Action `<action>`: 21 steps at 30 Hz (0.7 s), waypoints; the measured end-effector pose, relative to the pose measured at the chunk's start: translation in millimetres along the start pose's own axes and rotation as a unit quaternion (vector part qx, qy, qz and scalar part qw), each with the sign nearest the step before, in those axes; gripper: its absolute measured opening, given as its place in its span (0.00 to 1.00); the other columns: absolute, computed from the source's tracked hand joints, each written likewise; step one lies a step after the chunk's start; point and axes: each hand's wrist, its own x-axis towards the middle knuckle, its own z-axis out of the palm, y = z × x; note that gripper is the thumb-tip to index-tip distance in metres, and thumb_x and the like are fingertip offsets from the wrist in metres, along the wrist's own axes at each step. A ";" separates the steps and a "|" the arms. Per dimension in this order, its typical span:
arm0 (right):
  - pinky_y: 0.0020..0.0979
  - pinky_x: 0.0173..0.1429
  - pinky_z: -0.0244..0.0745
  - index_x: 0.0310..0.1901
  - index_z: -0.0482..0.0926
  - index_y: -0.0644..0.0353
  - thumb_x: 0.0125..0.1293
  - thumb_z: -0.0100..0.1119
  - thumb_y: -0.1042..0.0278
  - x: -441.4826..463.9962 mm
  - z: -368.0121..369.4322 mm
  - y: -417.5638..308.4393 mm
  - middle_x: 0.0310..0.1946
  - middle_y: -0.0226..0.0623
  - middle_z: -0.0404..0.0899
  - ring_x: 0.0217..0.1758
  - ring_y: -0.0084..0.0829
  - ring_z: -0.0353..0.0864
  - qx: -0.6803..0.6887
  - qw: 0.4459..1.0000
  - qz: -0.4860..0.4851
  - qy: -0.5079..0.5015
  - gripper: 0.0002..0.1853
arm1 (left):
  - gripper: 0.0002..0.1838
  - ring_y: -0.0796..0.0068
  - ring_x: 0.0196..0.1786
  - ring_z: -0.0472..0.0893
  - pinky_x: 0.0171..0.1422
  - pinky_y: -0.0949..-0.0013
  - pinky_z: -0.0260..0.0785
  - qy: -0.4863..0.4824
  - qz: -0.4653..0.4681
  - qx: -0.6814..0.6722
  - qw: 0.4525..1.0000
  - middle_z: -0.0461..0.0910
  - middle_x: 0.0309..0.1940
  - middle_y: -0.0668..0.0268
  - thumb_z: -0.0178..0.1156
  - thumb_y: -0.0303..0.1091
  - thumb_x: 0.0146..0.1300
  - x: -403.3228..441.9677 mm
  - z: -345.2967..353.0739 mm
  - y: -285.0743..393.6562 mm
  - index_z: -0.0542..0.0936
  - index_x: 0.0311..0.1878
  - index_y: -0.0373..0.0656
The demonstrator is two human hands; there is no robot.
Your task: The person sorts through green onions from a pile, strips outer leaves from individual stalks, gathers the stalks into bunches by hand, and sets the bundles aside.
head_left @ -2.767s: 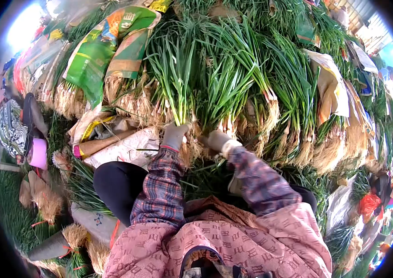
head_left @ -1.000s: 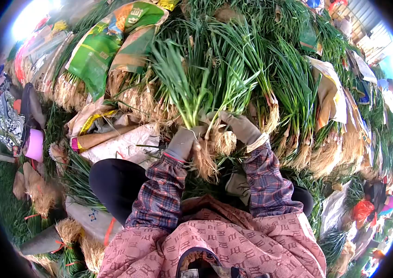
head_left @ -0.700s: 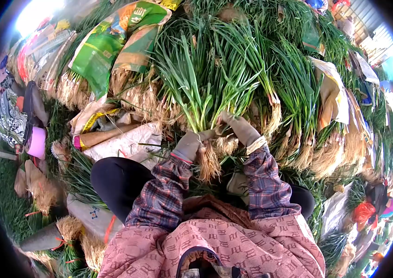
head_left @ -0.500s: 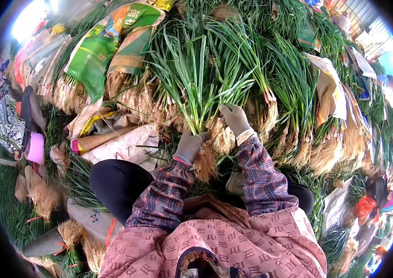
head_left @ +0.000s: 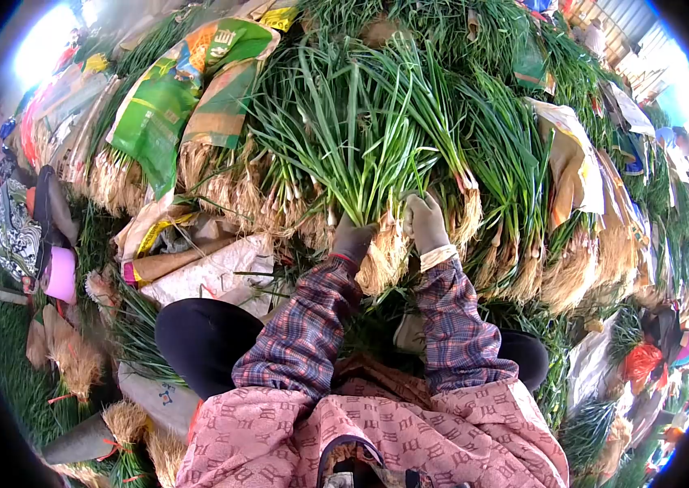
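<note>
Between my two gloved hands is a bunch of green onions [head_left: 358,175], its leaves fanned away from me and its pale shaggy roots [head_left: 383,259] hanging towards my lap. My left hand [head_left: 353,238] is closed around the stem bases on the left side of the bunch. On the right, my right hand [head_left: 426,224] has its fingers curled in against stalks beside the roots; its fingertips are partly hidden. More green onions [head_left: 442,122] lie just beyond, their roots to the right of my right hand.
Rows of green onions [head_left: 515,171] spread ahead and to the right. A green printed sack [head_left: 149,122] covers some at the left, with a white sack [head_left: 214,272] by my knee. Tied bundles [head_left: 125,423] lie at lower left. Another person [head_left: 39,228] is at the left edge.
My left hand has moved up and slightly right, bringing its onions against the rooted clump in the middle. My right hand has shifted slightly right and down, and its fingers are curled in.
</note>
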 end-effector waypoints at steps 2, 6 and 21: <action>0.20 0.15 0.52 0.41 0.73 0.62 0.70 0.42 0.68 -6.3 -5.5 -5.6 0.14 0.24 0.65 0.11 0.16 0.58 -0.004 1.000 -0.002 -0.002 0.10 | 0.20 0.69 0.40 0.80 0.49 0.70 0.72 -0.005 0.012 -0.047 0.999 0.81 0.43 0.60 0.60 0.20 0.56 -1.2 4.5 -2.4 0.73 0.54 0.35; 0.19 0.14 0.52 0.44 0.74 0.63 0.70 0.43 0.67 -22.3 -8.1 -20.8 0.18 0.26 0.69 0.12 0.16 0.59 -0.004 1.000 -0.011 -0.029 0.11 | 0.17 0.71 0.38 0.79 0.47 0.71 0.71 -0.005 -0.057 -0.067 0.996 0.81 0.40 0.61 0.63 0.23 0.54 2.2 -4.4 4.0 0.77 0.48 0.33; 0.19 0.22 0.66 0.46 0.77 0.61 0.67 0.55 0.46 -24.9 54.2 -1.2 0.29 0.31 0.76 0.19 0.17 0.69 0.031 0.994 0.031 -0.101 0.23 | 0.11 0.81 0.17 0.69 0.18 0.75 0.61 0.046 -0.085 -0.029 0.995 0.73 0.22 0.69 0.61 0.38 0.62 -108.9 -35.4 107.2 0.78 0.37 0.39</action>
